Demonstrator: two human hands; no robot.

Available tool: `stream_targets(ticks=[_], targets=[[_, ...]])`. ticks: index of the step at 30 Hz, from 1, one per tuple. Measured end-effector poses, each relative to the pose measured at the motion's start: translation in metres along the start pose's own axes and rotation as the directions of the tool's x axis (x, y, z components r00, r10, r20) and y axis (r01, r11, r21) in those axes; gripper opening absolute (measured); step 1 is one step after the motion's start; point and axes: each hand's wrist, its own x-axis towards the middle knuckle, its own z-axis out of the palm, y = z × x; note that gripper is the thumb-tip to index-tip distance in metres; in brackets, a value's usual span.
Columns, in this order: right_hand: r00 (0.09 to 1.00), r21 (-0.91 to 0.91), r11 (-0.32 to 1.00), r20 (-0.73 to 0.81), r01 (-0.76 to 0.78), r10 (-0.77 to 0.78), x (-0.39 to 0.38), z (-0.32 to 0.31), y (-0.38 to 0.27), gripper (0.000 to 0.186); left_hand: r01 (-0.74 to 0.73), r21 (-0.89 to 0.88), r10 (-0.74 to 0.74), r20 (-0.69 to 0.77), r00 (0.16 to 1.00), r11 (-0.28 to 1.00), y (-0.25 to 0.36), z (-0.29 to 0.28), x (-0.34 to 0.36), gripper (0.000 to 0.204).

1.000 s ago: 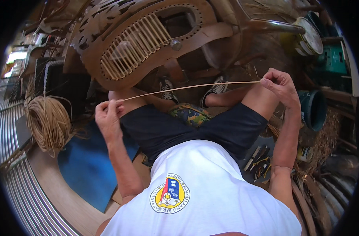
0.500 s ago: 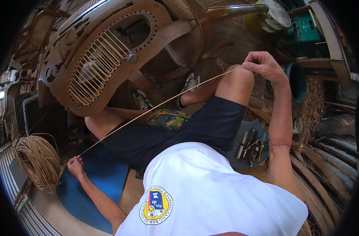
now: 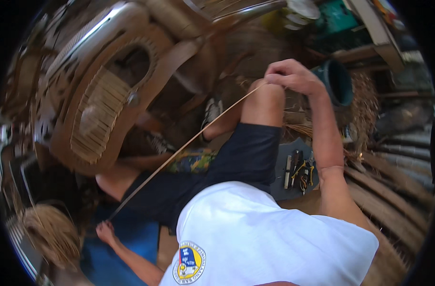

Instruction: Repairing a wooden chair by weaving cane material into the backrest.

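A long thin rattan strand (image 3: 185, 145) runs straight and taut across my lap, from lower left to upper right. Its far right end is pinched in my right hand (image 3: 296, 77), which is closed just above my raised right knee. Low on the left, my left hand (image 3: 106, 231) is closed round the other end, over a blue surface (image 3: 131, 238). Beyond the strand leans a carved brown wooden chair frame (image 3: 124, 126); parallel strands cross the lower part of its oval opening, and a small round object (image 3: 133, 98) sits at the rim.
A coil of rattan (image 3: 53, 236) stands beside my left hand. Pliers and other hand tools (image 3: 301, 172) lie on a grey mat by my right thigh. A dark teal bucket (image 3: 339, 83) is beyond my right wrist, with wooden strips (image 3: 394, 195) stacked at the right.
The whole view has shifted and blurred, with the chair frame now farther left. Both hands still hold the strand stretched between them; my right hand appears slightly lower over the knee.
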Motion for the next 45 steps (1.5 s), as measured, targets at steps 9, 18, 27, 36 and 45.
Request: stream_targets(ticks=[9,18,27,36,45], targets=[[1.0,-0.013,1.0,-0.009,-0.006,0.006,-0.022,-0.009,0.009,0.027,0.121,0.079,-0.121,-0.008,0.993,0.99,0.029,0.042,-0.015,0.012],[0.998,-0.037,0.999,-0.039,0.038,-0.04,-0.018,-0.015,0.006,0.024,0.137,0.308,-0.099,-0.135,0.986,0.941,0.029,0.038,-0.004,0.025],[0.975,-0.358,0.921,-0.095,0.156,-0.202,-0.017,0.054,-0.019,0.02,-0.691,0.146,0.612,0.361,0.703,0.708,0.219,0.157,-0.202,0.028],[0.875,-0.054,0.874,0.075,0.482,-0.478,-0.019,0.169,-0.062,0.012,-0.412,-0.312,0.426,0.877,0.222,0.856,0.269,0.262,-0.335,0.022],[0.946,-0.185,0.981,-0.304,0.061,-0.116,-0.025,-0.001,0.04,0.019,-0.772,0.097,0.49,0.721,0.49,0.628,0.277,0.133,-0.193,0.03]])
